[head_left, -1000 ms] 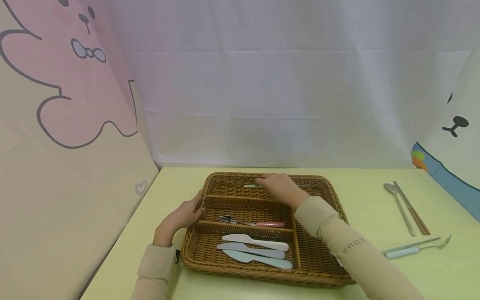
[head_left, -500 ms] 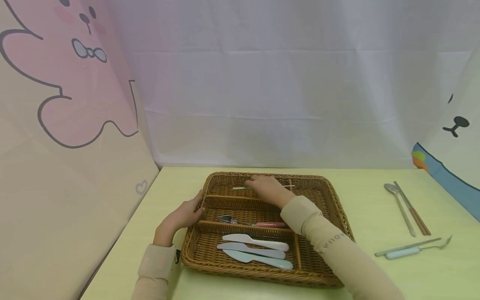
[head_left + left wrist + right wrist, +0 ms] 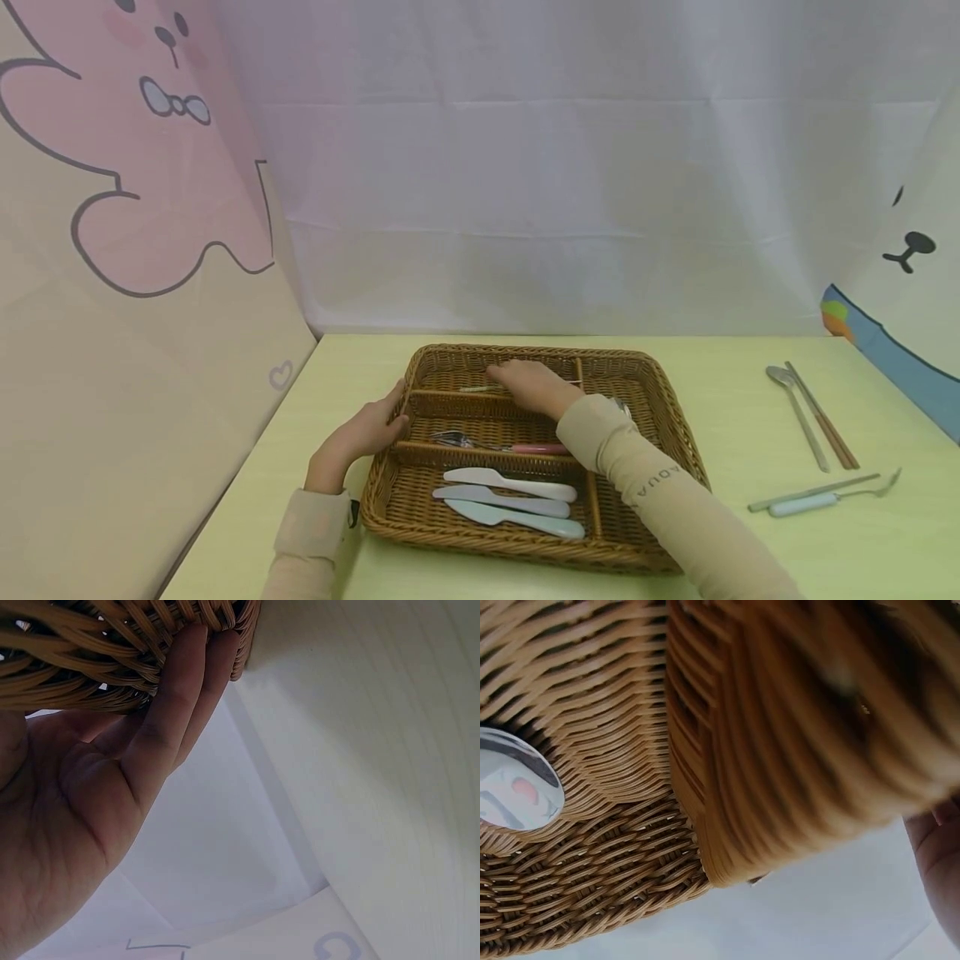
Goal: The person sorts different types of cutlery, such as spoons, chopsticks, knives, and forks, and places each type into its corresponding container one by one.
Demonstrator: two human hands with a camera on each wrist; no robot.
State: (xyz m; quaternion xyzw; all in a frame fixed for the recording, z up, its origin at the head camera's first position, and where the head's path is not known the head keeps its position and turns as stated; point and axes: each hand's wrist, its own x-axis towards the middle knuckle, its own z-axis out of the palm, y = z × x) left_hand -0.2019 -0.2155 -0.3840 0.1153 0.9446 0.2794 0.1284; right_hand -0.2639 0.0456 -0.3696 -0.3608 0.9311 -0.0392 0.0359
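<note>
A brown wicker cutlery basket (image 3: 525,557) with several compartments stands on the table. My left hand (image 3: 367,431) grips its left wall, thumb over the rim and fingers against the outer weave (image 3: 112,645). My right hand (image 3: 532,387) reaches into the back left compartment and pinches thin chopsticks (image 3: 474,388), mostly covered by the hand. Forks (image 3: 452,437), one with a pink handle (image 3: 536,448), lie in the middle compartment. Several pastel knives (image 3: 506,493) lie in the front one. A shiny spoon (image 3: 521,784) lies in the right compartment, partly behind my right sleeve.
On the table's right lie a spoon (image 3: 798,417), wood-ended chopsticks (image 3: 825,421), a grey-green stick (image 3: 813,492) and a fork with a light blue handle (image 3: 806,505). A white cloth (image 3: 525,208) hangs behind the table, with printed panels at both sides.
My right hand has shifted left, then slightly lower into the back left compartment with the chopsticks. The spoon in the right compartment has come into view. The left hand keeps its place.
</note>
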